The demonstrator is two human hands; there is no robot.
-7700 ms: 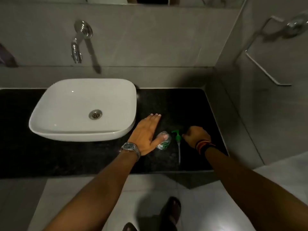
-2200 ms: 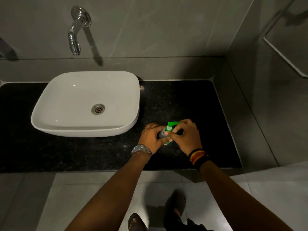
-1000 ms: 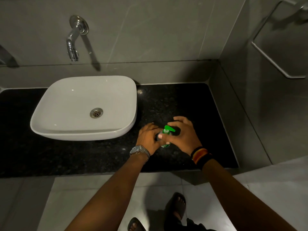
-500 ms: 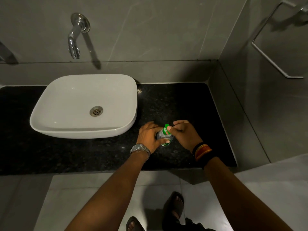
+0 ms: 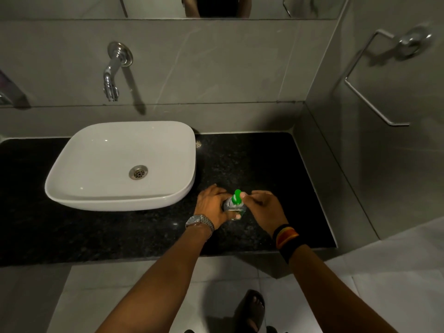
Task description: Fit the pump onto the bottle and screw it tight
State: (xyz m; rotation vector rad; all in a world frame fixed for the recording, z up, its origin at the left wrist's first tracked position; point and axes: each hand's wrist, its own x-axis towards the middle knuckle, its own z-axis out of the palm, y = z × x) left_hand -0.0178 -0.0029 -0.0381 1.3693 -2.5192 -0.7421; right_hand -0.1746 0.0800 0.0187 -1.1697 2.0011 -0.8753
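While the left hand (image 5: 211,205) steadies the bottle (image 5: 231,209) on the counter (image 5: 276,169), the pump (image 5: 237,197) sits seated.
Its nozzle has swung since a second ago, so tightening seems underway; the right hand (image 5: 263,205) pinches its collar.

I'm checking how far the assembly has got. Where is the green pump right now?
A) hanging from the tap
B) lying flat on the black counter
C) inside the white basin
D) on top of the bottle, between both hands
D: the green pump sits atop the bottle, which the left hand grips while the right hand pinches the pump.
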